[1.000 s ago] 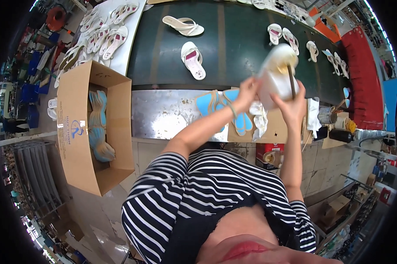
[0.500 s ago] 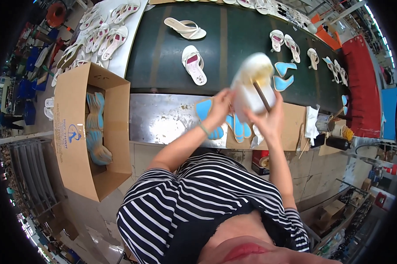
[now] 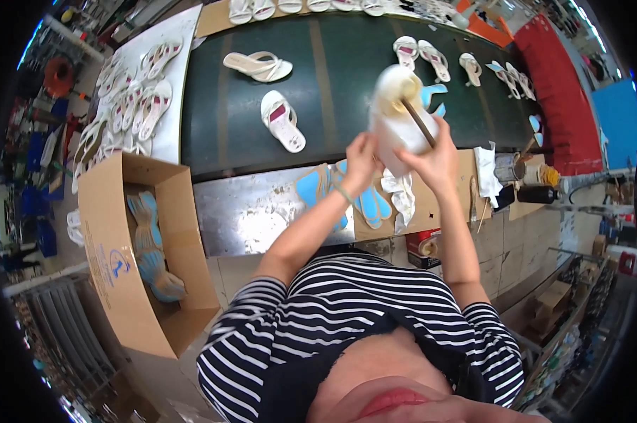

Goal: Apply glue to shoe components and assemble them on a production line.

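Observation:
My right hand (image 3: 431, 161) is closed round a whitish, partly see-through plastic container (image 3: 392, 130), held up over the near edge of the bench. A brown stick (image 3: 419, 123) slants across it, its upper end at the yellowish, stained round opening; the stick's lower end reaches my right fingers. At the container's left side, my left hand (image 3: 361, 166) has its fingers curled together, and anything in them is hidden. Below the hands lie several blue insole-shaped pieces (image 3: 372, 207) and a crumpled white cloth or paper (image 3: 402, 197).
A carton (image 3: 107, 233) with stacked blue-edged pieces stands at the left. White sandals (image 3: 283, 121) rest on the dark green belt (image 3: 357, 63), more on the white table (image 3: 176, 42) and at the right. Beyond my right hand are a tin (image 3: 507, 168) and a black bottle (image 3: 537, 194).
My view has turned, so the carton and belt appear further left and the bench lower. The container, blurred before, is sharper and stands a little higher relative to the bench. Both hands stay at it.

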`<state>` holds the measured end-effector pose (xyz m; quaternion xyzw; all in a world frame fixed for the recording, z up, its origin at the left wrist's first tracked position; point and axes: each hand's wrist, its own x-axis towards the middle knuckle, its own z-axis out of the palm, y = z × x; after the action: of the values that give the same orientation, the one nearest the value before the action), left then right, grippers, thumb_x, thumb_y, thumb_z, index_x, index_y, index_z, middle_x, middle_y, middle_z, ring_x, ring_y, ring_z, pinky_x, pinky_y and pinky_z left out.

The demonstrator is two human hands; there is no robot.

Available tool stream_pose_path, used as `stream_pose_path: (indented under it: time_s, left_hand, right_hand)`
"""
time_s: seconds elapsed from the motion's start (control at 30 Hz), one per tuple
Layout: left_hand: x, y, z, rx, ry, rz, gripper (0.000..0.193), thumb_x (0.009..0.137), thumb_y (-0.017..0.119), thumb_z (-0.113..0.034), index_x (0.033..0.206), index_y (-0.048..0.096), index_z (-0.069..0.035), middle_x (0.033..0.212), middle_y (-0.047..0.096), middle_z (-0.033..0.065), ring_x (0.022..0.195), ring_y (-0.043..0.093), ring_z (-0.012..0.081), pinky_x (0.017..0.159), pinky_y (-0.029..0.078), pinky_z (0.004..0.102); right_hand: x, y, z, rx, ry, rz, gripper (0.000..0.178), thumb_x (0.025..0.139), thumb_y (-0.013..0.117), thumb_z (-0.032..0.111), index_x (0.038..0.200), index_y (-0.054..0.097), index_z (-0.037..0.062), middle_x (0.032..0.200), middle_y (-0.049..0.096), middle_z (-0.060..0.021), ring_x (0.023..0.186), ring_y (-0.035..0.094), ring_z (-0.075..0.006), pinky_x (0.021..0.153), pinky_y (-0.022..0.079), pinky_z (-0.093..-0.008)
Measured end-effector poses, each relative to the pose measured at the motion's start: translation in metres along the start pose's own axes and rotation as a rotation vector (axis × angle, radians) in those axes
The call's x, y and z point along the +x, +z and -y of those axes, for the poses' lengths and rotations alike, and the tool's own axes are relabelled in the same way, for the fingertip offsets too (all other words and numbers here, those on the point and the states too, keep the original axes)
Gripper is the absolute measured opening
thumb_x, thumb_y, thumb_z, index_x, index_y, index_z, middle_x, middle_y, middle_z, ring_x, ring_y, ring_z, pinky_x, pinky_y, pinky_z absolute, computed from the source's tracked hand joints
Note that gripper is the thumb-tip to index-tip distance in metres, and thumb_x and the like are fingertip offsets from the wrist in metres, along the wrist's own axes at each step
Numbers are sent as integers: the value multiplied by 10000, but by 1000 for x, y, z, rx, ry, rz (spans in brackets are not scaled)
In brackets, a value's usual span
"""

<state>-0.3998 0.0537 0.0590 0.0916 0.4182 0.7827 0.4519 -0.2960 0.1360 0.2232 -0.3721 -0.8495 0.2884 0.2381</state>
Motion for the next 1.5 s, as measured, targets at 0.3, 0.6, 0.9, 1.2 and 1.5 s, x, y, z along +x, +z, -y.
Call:
stream_pose_path:
  time_s: [0.3,0.6,0.9,1.2,1.5]
  left_hand:
    - [-3,-4,-16,-11,-19,-20,260,1015,459,-248,1128,548,-31,1005,643,75,975,648,197,779,584,363]
    - [-6,-23,-21,-27,-49,-89,233,1004,495,-292,1051,557,-72,960,598,27,880,609,146,736,541,364]
    - [-23,-35,-20,-110,-52,-106,254,1006,487,-261,1115,556,-43,1041,611,66,885,642,185,739,562,369]
    - [-20,-35,-24,-150,-14,36,240,1016,463,-295,1114,528,-86,956,609,17,874,622,139,726,553,327]
    - [-19,-31,-16,-210,-66,-36,232,1016,469,-285,1097,528,-76,1043,598,36,874,605,149,757,540,344]
  right_hand:
    - [4,5,-8,-168,2,-25,968,528,835,473,1265,440,-14,1110,623,-242,1008,634,-369,846,517,-424]
    - [5,28,5,-201,30,52,1030,533,807,517,1331,402,6,1106,622,-263,1001,636,-391,861,512,-454]
    - [-6,36,14,-249,0,86,1022,528,827,511,1320,413,15,1126,618,-256,1002,631,-407,856,508,-458]
    - [-8,29,24,-230,-10,89,1042,509,833,474,1325,397,-5,1166,595,-235,1046,618,-366,907,498,-416]
    - [-7,33,8,-220,21,121,1049,494,837,470,1313,408,-24,1173,581,-251,1038,614,-389,869,518,-438]
